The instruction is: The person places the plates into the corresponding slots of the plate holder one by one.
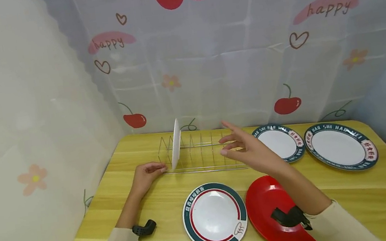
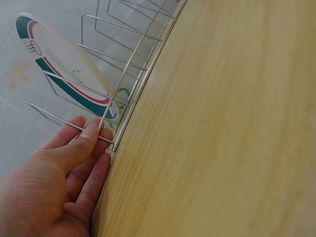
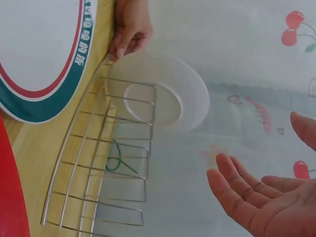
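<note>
A wire dish rack stands near the back of the table. One plate stands upright in its left part; the left wrist view shows this plate's green and red rim. My left hand holds the rack's left end, with thumb and fingers pinching the wire in the left wrist view. My right hand hovers over the rack's right part, holding nothing, its fingers spread loosely. In the right wrist view the right hand is apart from the rack.
A white plate with a green and red rim lies in front of the rack. Beside it is a red plate, partly under my right forearm. Two green-rimmed plates, a smaller one and a larger oval one, lie at the right. A printed curtain hangs behind.
</note>
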The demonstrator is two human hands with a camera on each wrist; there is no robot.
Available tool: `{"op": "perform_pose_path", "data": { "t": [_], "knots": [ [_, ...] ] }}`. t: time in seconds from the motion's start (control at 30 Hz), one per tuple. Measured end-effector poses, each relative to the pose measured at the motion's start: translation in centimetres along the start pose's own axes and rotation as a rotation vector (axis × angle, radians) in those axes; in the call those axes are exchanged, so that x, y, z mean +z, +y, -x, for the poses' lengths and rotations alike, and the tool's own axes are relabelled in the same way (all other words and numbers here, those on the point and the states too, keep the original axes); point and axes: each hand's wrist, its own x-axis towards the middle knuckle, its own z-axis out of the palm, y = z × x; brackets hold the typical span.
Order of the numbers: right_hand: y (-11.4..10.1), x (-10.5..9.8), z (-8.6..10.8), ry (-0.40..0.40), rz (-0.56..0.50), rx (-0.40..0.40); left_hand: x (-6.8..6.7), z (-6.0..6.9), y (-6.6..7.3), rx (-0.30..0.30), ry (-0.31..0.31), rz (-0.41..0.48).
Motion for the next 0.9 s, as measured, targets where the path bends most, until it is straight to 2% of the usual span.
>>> {"op": "perform_pose_path", "data": {
  "t": [0.2,0.37,0.53,0.7,0.8,0.9],
  "knots": [
    [0.8,-1.6,2.5,0.039,-0.025,-0.017,-0.1,0.0,-0.1,-0.006,-0.012,0.017],
    [2.0,-3.2,3.8,0.082,-0.052,-0.014,-0.1,0.0,0.1,-0.023,-0.017,0.008],
    [3.1,-5.3,4.6,0.133,-0.011,0.013,0.0,0.0,1.5,-0.020,-0.028,0.003],
    [4.4,-7.7,5.1,0.158,0.008,-0.051,0.1,0.4,3.0,0.003,-0.024,0.011],
    [5.4,-9.2,5.6,0.196,-0.014,-0.081,0.0,0.4,2.9,0.004,-0.026,0.006],
    [6.4,-10.6,6.2,0.266,0.011,-0.075,0.0,0.5,2.7,-0.010,-0.024,-0.001]
  ]
}}
